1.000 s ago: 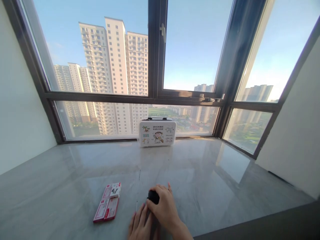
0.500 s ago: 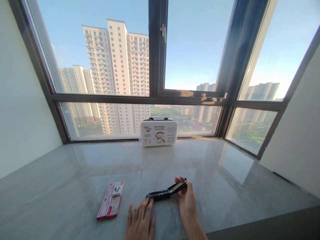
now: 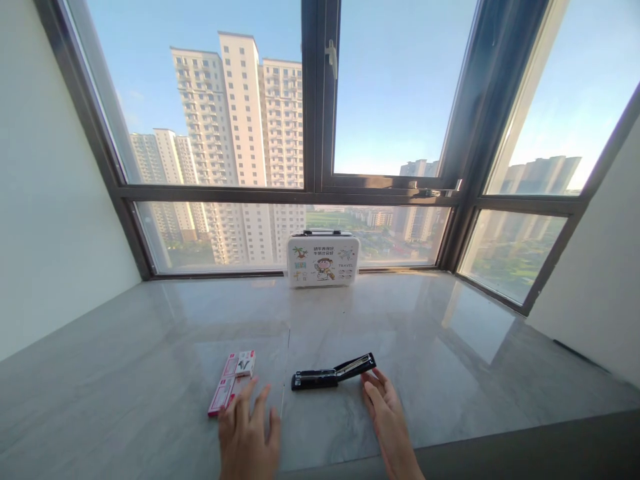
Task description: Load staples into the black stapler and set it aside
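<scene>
A black stapler (image 3: 315, 380) is laid on a grey marble window ledge (image 3: 450, 407), near the middle of its front part, with its two long halves opened out into a wide, shallow V. The right-hand half is angled up toward the back, and metal is shown along the inside. The right hand (image 3: 387, 407) is placed at that end, its fingers partly curled and its fingertips set right by the tip; whether the stapler is gripped there or only touched cannot be told. The left hand (image 3: 250, 427) is held open and palm down, fingers spread, with nothing grasped. Its fingertips are reached toward a pink-and-white box (image 3: 220, 399) and a smaller white box (image 3: 245, 363) printed with a stapler picture, which are set together left of the stapler; contact with them cannot be made out. Farther back, a white case (image 3: 324, 261) with a black handle, cartoon drawings and the word "TRAVEL" is stood upright against a window (image 3: 395, 87), through which tall buildings (image 3: 240, 113) are seen.
</scene>
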`<state>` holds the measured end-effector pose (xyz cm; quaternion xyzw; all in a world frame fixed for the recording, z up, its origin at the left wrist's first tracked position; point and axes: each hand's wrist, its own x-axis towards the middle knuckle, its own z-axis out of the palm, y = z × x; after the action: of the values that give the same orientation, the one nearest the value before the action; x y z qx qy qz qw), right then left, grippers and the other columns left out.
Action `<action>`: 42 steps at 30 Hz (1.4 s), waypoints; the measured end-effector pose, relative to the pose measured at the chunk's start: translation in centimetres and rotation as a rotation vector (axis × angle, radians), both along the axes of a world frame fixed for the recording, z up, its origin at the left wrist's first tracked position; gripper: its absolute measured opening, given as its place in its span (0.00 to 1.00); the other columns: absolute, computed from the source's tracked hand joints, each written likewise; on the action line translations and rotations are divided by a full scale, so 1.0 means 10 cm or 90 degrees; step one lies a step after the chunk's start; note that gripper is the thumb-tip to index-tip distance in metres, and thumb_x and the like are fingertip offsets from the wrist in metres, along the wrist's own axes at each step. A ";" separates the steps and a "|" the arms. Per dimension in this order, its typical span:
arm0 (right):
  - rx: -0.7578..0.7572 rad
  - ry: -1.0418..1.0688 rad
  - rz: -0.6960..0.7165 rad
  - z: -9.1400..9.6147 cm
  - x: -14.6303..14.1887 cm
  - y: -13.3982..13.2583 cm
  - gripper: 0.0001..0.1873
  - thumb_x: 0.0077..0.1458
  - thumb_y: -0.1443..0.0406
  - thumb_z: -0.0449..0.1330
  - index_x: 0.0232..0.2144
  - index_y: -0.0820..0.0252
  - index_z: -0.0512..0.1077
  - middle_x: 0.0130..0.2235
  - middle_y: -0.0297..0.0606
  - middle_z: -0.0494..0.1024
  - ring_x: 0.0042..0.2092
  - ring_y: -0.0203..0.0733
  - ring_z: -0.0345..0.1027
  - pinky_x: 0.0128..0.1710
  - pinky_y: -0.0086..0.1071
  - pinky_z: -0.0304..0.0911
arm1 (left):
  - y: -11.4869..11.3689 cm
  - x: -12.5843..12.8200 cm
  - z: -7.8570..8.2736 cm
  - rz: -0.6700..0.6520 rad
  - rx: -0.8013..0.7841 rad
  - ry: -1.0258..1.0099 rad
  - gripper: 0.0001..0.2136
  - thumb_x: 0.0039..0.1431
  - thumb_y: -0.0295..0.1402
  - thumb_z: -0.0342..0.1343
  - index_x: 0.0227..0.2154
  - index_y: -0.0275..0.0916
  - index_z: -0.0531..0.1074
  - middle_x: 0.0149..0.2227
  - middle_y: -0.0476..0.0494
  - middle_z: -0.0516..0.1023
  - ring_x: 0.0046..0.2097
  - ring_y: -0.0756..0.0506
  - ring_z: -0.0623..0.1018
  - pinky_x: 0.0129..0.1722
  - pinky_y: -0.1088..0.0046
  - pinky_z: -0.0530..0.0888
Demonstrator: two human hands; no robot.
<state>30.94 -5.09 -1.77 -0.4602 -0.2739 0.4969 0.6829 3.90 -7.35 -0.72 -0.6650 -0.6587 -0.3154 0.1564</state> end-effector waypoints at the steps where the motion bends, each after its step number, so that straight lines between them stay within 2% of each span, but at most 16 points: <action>1: -0.004 -0.008 0.003 0.00 0.01 -0.02 0.37 0.44 0.50 0.70 0.53 0.55 0.65 0.51 0.41 0.79 0.58 0.48 0.70 0.54 0.37 0.70 | -0.02 -0.08 0.00 0.063 0.005 0.007 0.20 0.63 0.36 0.48 0.54 0.35 0.73 0.64 0.31 0.64 0.64 0.31 0.63 0.64 0.40 0.57; 3: -0.027 -0.054 0.038 0.03 0.02 -0.08 0.35 0.45 0.48 0.68 0.52 0.56 0.67 0.44 0.39 0.81 0.51 0.48 0.75 0.46 0.36 0.74 | -0.06 -0.24 -0.03 0.140 -0.002 0.023 0.21 0.63 0.37 0.47 0.54 0.33 0.74 0.66 0.29 0.60 0.66 0.28 0.58 0.64 0.37 0.54; 5: -0.067 -0.160 0.116 0.08 0.00 -0.16 0.32 0.48 0.45 0.64 0.49 0.57 0.70 0.33 0.36 0.80 0.39 0.47 0.77 0.33 0.34 0.73 | -0.13 -0.33 -0.10 0.120 -0.020 0.035 0.20 0.63 0.38 0.48 0.52 0.38 0.76 0.66 0.32 0.61 0.67 0.29 0.58 0.64 0.36 0.51; 7: -0.097 -0.311 0.200 0.15 -0.07 -0.22 0.28 0.51 0.44 0.61 0.46 0.57 0.73 0.26 0.34 0.77 0.29 0.44 0.74 0.25 0.31 0.67 | -0.19 -0.33 -0.14 0.035 -0.040 0.032 0.17 0.61 0.38 0.52 0.50 0.47 0.78 0.63 0.39 0.68 0.65 0.31 0.62 0.66 0.37 0.47; 10: -0.095 -0.502 0.274 0.24 -0.24 -0.23 0.23 0.54 0.45 0.58 0.38 0.58 0.77 0.21 0.33 0.75 0.26 0.41 0.71 0.26 0.29 0.63 | -0.23 -0.15 -0.10 -0.143 -0.096 0.003 0.15 0.60 0.37 0.57 0.49 0.57 0.77 0.52 0.50 0.80 0.58 0.38 0.72 0.68 0.40 0.43; 13: -0.097 -0.549 0.321 0.27 -0.36 -0.14 0.22 0.56 0.47 0.58 0.32 0.59 0.77 0.19 0.32 0.73 0.24 0.39 0.68 0.26 0.28 0.58 | -0.17 0.11 0.09 -0.307 -0.168 -0.046 0.17 0.59 0.34 0.58 0.51 0.57 0.75 0.48 0.52 0.81 0.55 0.41 0.75 0.69 0.42 0.46; 16: -0.113 -0.536 0.320 0.24 -0.31 -0.01 0.19 0.56 0.50 0.58 0.30 0.61 0.75 0.19 0.31 0.71 0.21 0.36 0.63 0.22 0.26 0.52 | -0.03 0.29 0.24 -0.396 -0.220 -0.104 0.23 0.57 0.34 0.60 0.56 0.53 0.71 0.49 0.48 0.80 0.55 0.41 0.75 0.69 0.42 0.50; 18: -0.118 -0.542 0.308 0.23 -0.18 0.06 0.17 0.57 0.53 0.56 0.29 0.61 0.73 0.19 0.30 0.70 0.20 0.35 0.60 0.21 0.26 0.49 | 0.08 0.34 0.26 -0.401 -0.233 -0.147 0.24 0.55 0.34 0.62 0.56 0.51 0.71 0.48 0.47 0.80 0.54 0.40 0.76 0.68 0.42 0.52; 21: -0.129 -0.568 0.300 0.27 0.07 0.06 0.18 0.59 0.54 0.54 0.28 0.61 0.73 0.17 0.29 0.68 0.19 0.35 0.59 0.21 0.27 0.49 | 0.19 0.33 0.18 -0.406 -0.236 -0.197 0.24 0.55 0.34 0.62 0.56 0.50 0.71 0.48 0.46 0.80 0.52 0.40 0.77 0.67 0.44 0.56; 24: -0.127 -0.636 0.260 0.40 0.20 -0.01 0.15 0.56 0.54 0.59 0.29 0.60 0.73 0.19 0.30 0.70 0.22 0.37 0.63 0.24 0.28 0.51 | 0.22 0.31 0.10 -0.417 -0.229 -0.226 0.27 0.55 0.34 0.62 0.59 0.50 0.69 0.49 0.45 0.80 0.53 0.41 0.77 0.67 0.46 0.58; 27: -0.072 -0.830 0.185 0.62 0.12 -0.03 0.11 0.54 0.56 0.62 0.34 0.57 0.76 0.23 0.31 0.74 0.29 0.41 0.69 0.29 0.30 0.52 | 0.21 0.30 0.10 -0.418 -0.235 -0.245 0.29 0.54 0.33 0.62 0.61 0.50 0.67 0.49 0.45 0.80 0.54 0.41 0.76 0.68 0.48 0.57; 29: -0.034 -0.960 0.170 0.79 0.01 0.00 0.09 0.54 0.58 0.63 0.37 0.53 0.77 0.27 0.32 0.78 0.33 0.43 0.72 0.32 0.31 0.53 | 0.20 0.30 0.12 -0.419 -0.246 -0.254 0.30 0.54 0.33 0.62 0.61 0.50 0.67 0.50 0.45 0.80 0.56 0.41 0.76 0.68 0.48 0.57; 32: -0.025 -1.061 0.178 1.01 -0.17 0.09 0.11 0.50 0.61 0.65 0.38 0.51 0.79 0.36 0.37 0.82 0.40 0.48 0.74 0.35 0.32 0.55 | 0.20 0.30 0.15 -0.419 -0.264 -0.266 0.30 0.53 0.31 0.62 0.61 0.49 0.67 0.51 0.44 0.80 0.56 0.40 0.75 0.68 0.47 0.55; 34: -0.006 -1.074 0.220 1.08 -0.27 0.13 0.12 0.49 0.62 0.65 0.39 0.50 0.80 0.36 0.38 0.82 0.40 0.48 0.75 0.36 0.32 0.56 | 0.22 0.31 0.15 -0.421 -0.274 -0.271 0.31 0.53 0.30 0.62 0.62 0.49 0.66 0.51 0.44 0.80 0.56 0.40 0.75 0.68 0.46 0.54; 38: 0.085 -1.039 0.376 1.03 -0.45 0.13 0.08 0.48 0.62 0.65 0.33 0.48 0.82 0.32 0.34 0.83 0.36 0.45 0.75 0.34 0.30 0.56 | 0.25 0.30 0.13 -0.428 -0.278 -0.263 0.35 0.50 0.30 0.63 0.63 0.50 0.64 0.51 0.45 0.81 0.57 0.39 0.74 0.68 0.45 0.54; 42: 0.072 -1.031 0.375 0.90 -0.46 0.09 0.08 0.49 0.64 0.63 0.30 0.49 0.83 0.31 0.35 0.83 0.35 0.44 0.75 0.32 0.30 0.55 | 0.24 0.21 0.11 -0.392 -0.238 -0.258 0.31 0.50 0.33 0.65 0.59 0.49 0.70 0.47 0.44 0.82 0.54 0.39 0.78 0.67 0.45 0.57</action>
<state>26.37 -4.17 7.26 -0.5482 -0.8088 0.1584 0.1425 6.02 -4.93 0.35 -0.7724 -0.4922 -0.3470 -0.2017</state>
